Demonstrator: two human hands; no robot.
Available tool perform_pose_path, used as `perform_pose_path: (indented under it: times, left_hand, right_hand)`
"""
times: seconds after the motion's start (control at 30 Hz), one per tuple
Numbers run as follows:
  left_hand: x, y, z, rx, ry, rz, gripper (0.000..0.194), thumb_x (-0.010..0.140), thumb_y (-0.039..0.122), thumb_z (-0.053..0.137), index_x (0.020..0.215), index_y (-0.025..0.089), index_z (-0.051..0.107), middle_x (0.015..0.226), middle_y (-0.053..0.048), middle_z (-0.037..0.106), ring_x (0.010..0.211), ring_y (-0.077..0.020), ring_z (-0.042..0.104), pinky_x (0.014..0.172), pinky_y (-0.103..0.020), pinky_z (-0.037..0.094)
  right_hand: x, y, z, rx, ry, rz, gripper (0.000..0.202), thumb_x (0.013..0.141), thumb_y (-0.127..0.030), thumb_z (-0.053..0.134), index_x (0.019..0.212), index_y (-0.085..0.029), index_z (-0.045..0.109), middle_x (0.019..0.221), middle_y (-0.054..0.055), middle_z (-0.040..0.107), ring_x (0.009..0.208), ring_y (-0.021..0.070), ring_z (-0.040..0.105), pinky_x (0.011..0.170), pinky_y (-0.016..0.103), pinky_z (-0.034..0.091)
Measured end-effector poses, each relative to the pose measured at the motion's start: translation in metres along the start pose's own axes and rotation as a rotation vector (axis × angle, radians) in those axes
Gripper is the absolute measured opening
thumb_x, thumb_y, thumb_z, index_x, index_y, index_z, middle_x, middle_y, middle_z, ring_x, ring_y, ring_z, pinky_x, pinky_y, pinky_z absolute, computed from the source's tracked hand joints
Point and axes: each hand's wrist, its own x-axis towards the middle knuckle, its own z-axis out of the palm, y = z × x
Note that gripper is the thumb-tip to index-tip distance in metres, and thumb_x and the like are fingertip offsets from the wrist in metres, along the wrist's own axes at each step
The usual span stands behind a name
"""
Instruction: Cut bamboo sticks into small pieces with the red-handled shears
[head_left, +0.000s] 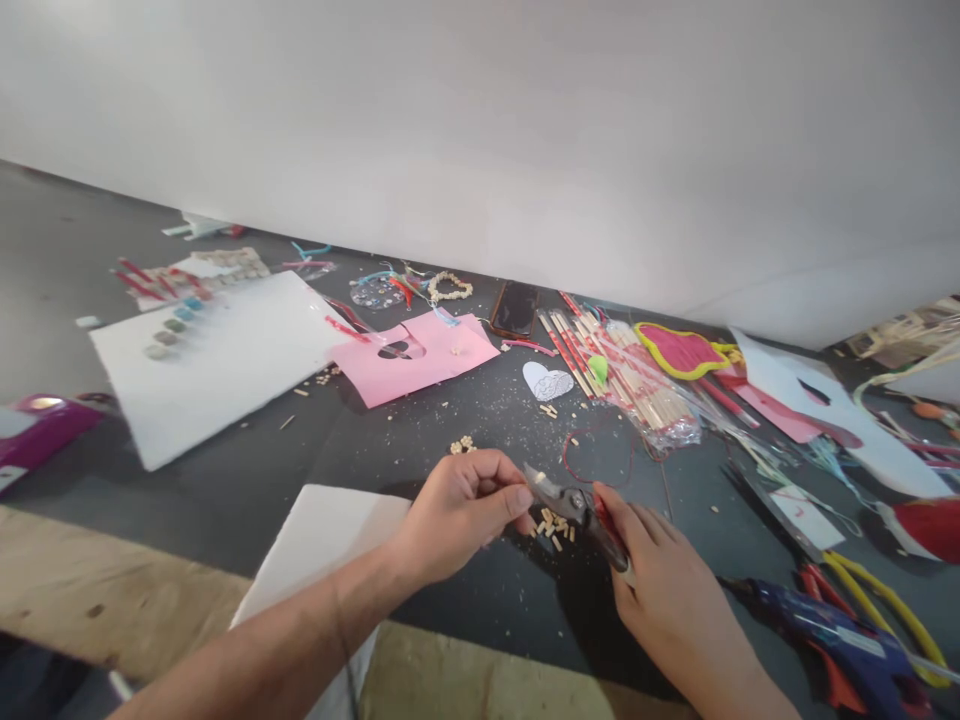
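Note:
My right hand [660, 580] is wrapped round the handles of pruning shears [576, 502], their blades pointing up and left. My left hand [472, 510] is closed in a pinch right beside the blade tips; whatever its fingers hold is mostly hidden. A small pale bit shows at the blades. Below them, short cut pieces of wooden stick [555, 525] lie in a loose pile on the dark table [450, 620]. Just beyond my left hand is a small cluster of round-ended wooden pieces [463, 445].
Wrapped chopsticks [630, 370], a phone [514, 309], a paper heart [547, 382] and pink paper [405, 365] lie beyond my hands. Scissors [832, 560] and a blue glue gun [840, 630] are at right. White boards [217, 370] lie at left, one under my left forearm.

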Motion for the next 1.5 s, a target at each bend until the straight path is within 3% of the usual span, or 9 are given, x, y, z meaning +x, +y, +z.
perform_pose_path:
  times: [0.3, 0.53, 0.87, 1.07, 1.3, 1.5]
  left_hand:
    - [0.0004, -0.0010, -0.0053, -0.185, -0.142, -0.115, 0.027, 0.072, 0.034, 0.066, 0.062, 0.014, 0.050, 0.052, -0.002, 0.062, 0.033, -0.0017, 0.032, 0.034, -0.016, 0.020]
    - [0.0001, -0.0016, -0.0055, -0.173, -0.098, -0.124, 0.028, 0.072, 0.035, 0.066, 0.063, 0.014, 0.049, 0.050, -0.001, 0.060, 0.032, -0.0011, 0.030, 0.033, -0.016, 0.018]
    - [0.0012, -0.0015, -0.0050, 0.001, -0.042, -0.010, 0.019, 0.073, 0.029, 0.064, 0.071, 0.014, 0.052, 0.062, -0.001, 0.065, 0.037, -0.0034, 0.042, 0.036, -0.016, 0.031]
    - [-0.0007, -0.0016, -0.0059, 0.024, -0.041, 0.061, 0.020, 0.073, 0.028, 0.064, 0.066, 0.013, 0.053, 0.062, -0.003, 0.066, 0.037, -0.0034, 0.044, 0.038, -0.017, 0.032]
    - [-0.0037, 0.0008, -0.0083, -0.128, -0.141, -0.002, 0.024, 0.072, 0.029, 0.067, 0.062, 0.013, 0.052, 0.057, -0.004, 0.066, 0.033, -0.0026, 0.038, 0.034, -0.016, 0.025]
    - [-0.0027, -0.0010, -0.0095, -0.257, -0.191, -0.082, 0.026, 0.071, 0.030, 0.069, 0.063, 0.013, 0.051, 0.054, -0.004, 0.066, 0.030, -0.0018, 0.034, 0.032, -0.016, 0.021]
  right_hand:
    - [-0.0014, 0.0021, -0.0004, 0.052, -0.021, -0.043, 0.049, 0.079, -0.020, 0.048, 0.128, -0.018, 0.040, 0.105, 0.008, 0.063, 0.092, 0.0203, 0.060, 0.079, 0.035, 0.050]
    - [-0.0060, -0.0030, 0.0052, 0.055, 0.010, -0.040, 0.036, 0.081, -0.021, 0.045, 0.116, -0.018, 0.050, 0.098, 0.008, 0.067, 0.083, 0.0201, 0.064, 0.072, 0.033, 0.052]
    - [0.0000, -0.0042, -0.0047, 0.056, -0.001, 0.043, 0.045, 0.075, -0.013, 0.045, 0.120, -0.019, 0.047, 0.104, 0.009, 0.063, 0.092, 0.0216, 0.060, 0.079, 0.037, 0.049]
    - [0.0000, -0.0026, -0.0028, 0.055, 0.003, 0.031, 0.058, 0.071, -0.006, 0.042, 0.127, -0.019, 0.041, 0.107, 0.009, 0.060, 0.096, 0.0216, 0.056, 0.084, 0.037, 0.047]
    - [-0.0016, -0.0012, -0.0021, 0.107, -0.019, 0.015, 0.065, 0.069, -0.006, 0.044, 0.132, -0.021, 0.035, 0.110, 0.008, 0.058, 0.099, 0.0215, 0.054, 0.087, 0.038, 0.046]
    - [-0.0048, -0.0014, -0.0017, 0.091, -0.006, -0.016, 0.061, 0.068, -0.007, 0.044, 0.127, -0.021, 0.041, 0.103, 0.008, 0.062, 0.092, 0.0212, 0.059, 0.081, 0.037, 0.048]
